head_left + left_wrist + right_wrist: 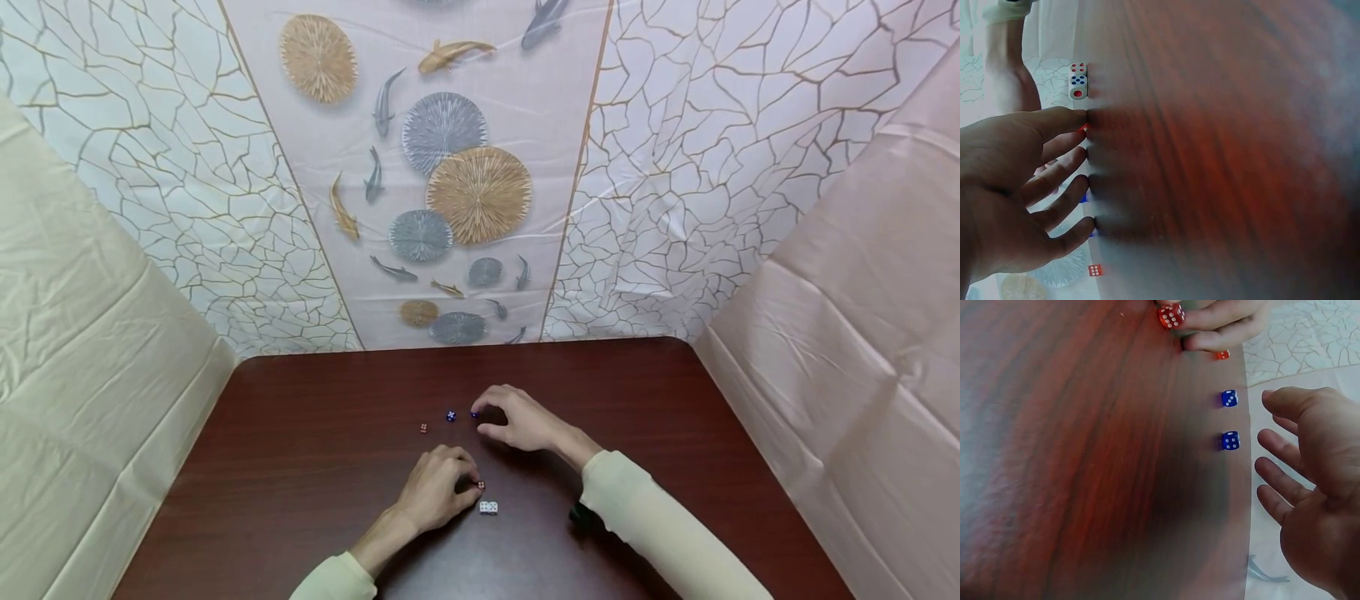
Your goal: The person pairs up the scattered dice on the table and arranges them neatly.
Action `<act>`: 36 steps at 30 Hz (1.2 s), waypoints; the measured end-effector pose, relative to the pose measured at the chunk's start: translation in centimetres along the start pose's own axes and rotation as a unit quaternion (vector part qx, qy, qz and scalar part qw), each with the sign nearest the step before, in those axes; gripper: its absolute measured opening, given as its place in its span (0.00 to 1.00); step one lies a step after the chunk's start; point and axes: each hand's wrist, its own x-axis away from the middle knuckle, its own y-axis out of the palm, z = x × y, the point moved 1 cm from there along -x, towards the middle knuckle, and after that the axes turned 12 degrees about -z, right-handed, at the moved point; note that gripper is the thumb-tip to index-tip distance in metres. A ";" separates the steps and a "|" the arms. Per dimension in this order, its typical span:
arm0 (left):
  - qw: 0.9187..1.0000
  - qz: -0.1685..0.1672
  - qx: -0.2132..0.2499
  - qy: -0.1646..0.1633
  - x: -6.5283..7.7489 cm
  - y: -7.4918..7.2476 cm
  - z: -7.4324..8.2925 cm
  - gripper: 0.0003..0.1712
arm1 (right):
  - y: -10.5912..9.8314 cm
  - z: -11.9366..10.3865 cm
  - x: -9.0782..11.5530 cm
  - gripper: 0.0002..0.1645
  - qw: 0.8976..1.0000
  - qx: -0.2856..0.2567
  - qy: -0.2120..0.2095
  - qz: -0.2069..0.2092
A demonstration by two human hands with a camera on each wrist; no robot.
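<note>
My left hand rests low over the table, thumb and forefinger at either side of a red die with white dots. Two white dice sit side by side just nearer than that thumb. My right hand hovers with its fingers spread and slightly bent, beside a blue die. A gap shows between its fingertips and the blue die in the right wrist view. A second blue die lies to the left, and another red die farther left.
The dark reddish-brown table has a patterned cloth hanging behind it and pale cloth walls at both sides. A dark green object lies partly hidden under the right sleeve.
</note>
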 end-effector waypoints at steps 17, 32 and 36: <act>1.000 -0.001 -0.003 -0.007 0.1 0.1 -0.1 0.04 | 0.2 -0.6 -5.2 0.20 0.997 0.008 -0.039 -0.072; 1.000 -0.009 -0.001 -0.006 0.0 0.0 -0.2 0.04 | 1.2 -0.6 -8.7 0.19 0.991 0.008 -0.055 -0.121; 1.000 -0.009 -0.001 -0.009 0.0 0.1 -0.3 0.04 | 1.8 -0.8 -9.2 0.19 0.990 0.026 -0.060 -0.121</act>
